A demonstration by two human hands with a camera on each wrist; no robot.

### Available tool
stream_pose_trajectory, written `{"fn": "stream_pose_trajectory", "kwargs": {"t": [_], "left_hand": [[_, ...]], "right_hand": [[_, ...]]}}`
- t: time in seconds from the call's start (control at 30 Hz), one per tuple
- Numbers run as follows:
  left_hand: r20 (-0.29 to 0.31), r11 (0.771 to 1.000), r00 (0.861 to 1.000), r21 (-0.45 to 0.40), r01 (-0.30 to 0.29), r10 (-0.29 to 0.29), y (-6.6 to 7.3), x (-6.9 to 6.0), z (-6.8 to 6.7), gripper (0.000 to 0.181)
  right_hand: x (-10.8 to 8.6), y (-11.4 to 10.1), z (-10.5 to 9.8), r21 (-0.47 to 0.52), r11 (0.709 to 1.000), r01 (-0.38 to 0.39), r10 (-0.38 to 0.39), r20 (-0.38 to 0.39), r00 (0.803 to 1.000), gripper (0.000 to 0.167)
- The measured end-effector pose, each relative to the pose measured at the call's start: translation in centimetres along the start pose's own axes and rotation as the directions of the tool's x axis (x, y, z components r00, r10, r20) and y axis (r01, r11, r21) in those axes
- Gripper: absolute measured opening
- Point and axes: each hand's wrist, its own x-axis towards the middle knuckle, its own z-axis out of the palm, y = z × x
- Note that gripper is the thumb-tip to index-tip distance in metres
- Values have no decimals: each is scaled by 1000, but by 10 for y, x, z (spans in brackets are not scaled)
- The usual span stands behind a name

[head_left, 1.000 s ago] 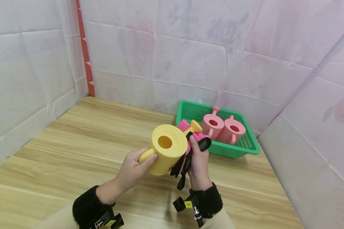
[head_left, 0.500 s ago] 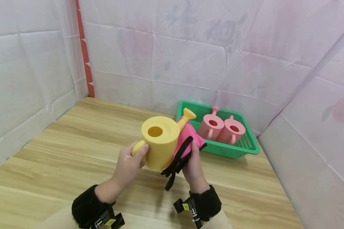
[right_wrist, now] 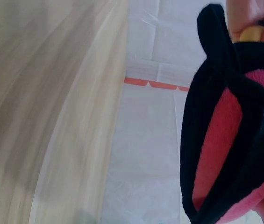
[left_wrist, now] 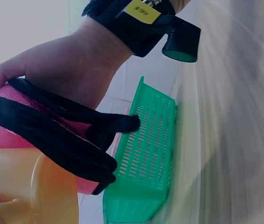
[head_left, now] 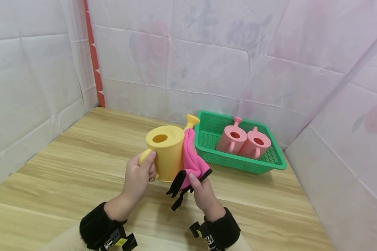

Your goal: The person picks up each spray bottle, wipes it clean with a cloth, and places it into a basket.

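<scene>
My left hand point(head_left: 139, 172) grips the handle of a yellow watering can point(head_left: 167, 153), held upright above the table with its spout toward the back right. In my right hand point(head_left: 202, 195) is a pink cloth with black edging point(head_left: 193, 162), pinched under the thumb and pressed along the can's right side below the spout. Black edging hangs in loops under the fingers. The left wrist view shows the cloth point(left_wrist: 43, 130) lying against the can point(left_wrist: 29, 182). Up close in the right wrist view, the cloth point(right_wrist: 218, 144) covers most of that hand.
A green basket point(head_left: 227, 161) stands at the back right of the wooden table point(head_left: 81, 157). Two pink watering cans, the left one point(head_left: 230, 139) and the right one point(head_left: 254, 144), lean inside it. White sheeting point(head_left: 176, 62) walls the table at the back and sides.
The yellow can has moved left and turned more upright. My right hand has shifted left and down, and the pink cloth has come round to the can's right side.
</scene>
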Motion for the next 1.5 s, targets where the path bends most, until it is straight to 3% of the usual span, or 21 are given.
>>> {"fn": "stream_pose_trajectory", "kwargs": {"t": [0.13, 0.17, 0.23, 0.3, 0.37, 0.4, 0.47, 0.7, 0.77, 0.9, 0.97, 1.07, 1.2, 1.23, 1.3, 1.37, 1.5], "left_hand": [[-12, 998, 999, -53, 38, -39, 1, 0, 1, 37], [-18, 996, 999, -71, 49, -50, 1, 0, 1, 37], [-26, 993, 997, -102, 65, -68, 1, 1, 1, 38], [-27, 988, 996, -135, 79, -83, 1, 1, 1, 39], [-24, 986, 995, -142, 89, -93, 2, 2, 0, 40], [-23, 986, 995, -140, 93, -97, 2, 1, 0, 41], [-20, 986, 995, -137, 99, -103, 2, 1, -1, 42], [6, 989, 997, -124, 82, -82, 2, 0, 1, 41], [17, 990, 997, -116, 78, -76, 2, -1, 2, 40], [55, 990, 994, -107, 97, -91, 3, -3, 4, 39], [73, 988, 993, -117, 104, -96, 4, -4, 5, 40], [83, 985, 991, -130, 114, -104, 5, -4, 6, 40], [51, 987, 992, -105, 121, -116, 5, -3, 6, 39], [41, 988, 993, -102, 118, -115, 5, -1, 6, 39], [17, 988, 994, -103, 111, -110, 5, 1, 6, 39], [-4, 987, 993, -109, 117, -118, 5, 4, 6, 40], [-38, 978, 983, -117, 175, -180, 7, 8, 7, 41]], "right_hand": [[-1, -1, 4, 31, 996, 85, -87, 73, 994, 52], [0, -1, 5, 8, 994, 111, -112, 91, 990, 52], [4, -2, 9, -142, 975, 170, -152, 125, 980, 58], [6, -2, 13, -350, 906, 238, -198, 147, 969, 66], [7, -1, 17, -546, 792, 274, -233, 145, 962, 77], [7, 0, 19, -602, 749, 276, -238, 145, 960, 81], [5, 2, 21, -645, 712, 278, -254, 133, 958, 84], [11, 9, 21, -735, 632, 247, -296, 65, 953, 84], [16, 8, 20, -709, 668, 224, -300, 19, 954, 85], [26, -7, 17, -473, 874, 111, -174, -91, 980, 91], [28, -16, 16, -366, 930, 41, -93, -125, 988, 94], [30, -22, 18, -320, 947, 9, -54, -133, 990, 95], [29, -19, 23, -370, 925, 81, -138, -130, 982, 102], [28, -17, 24, -401, 910, 111, -172, -122, 977, 103], [25, -10, 25, -508, 846, 162, -243, -98, 965, 102], [20, 0, 26, -643, 745, 178, -289, -70, 955, 98], [8, 17, 31, -852, 498, 159, -316, -8, 949, 82]]}}
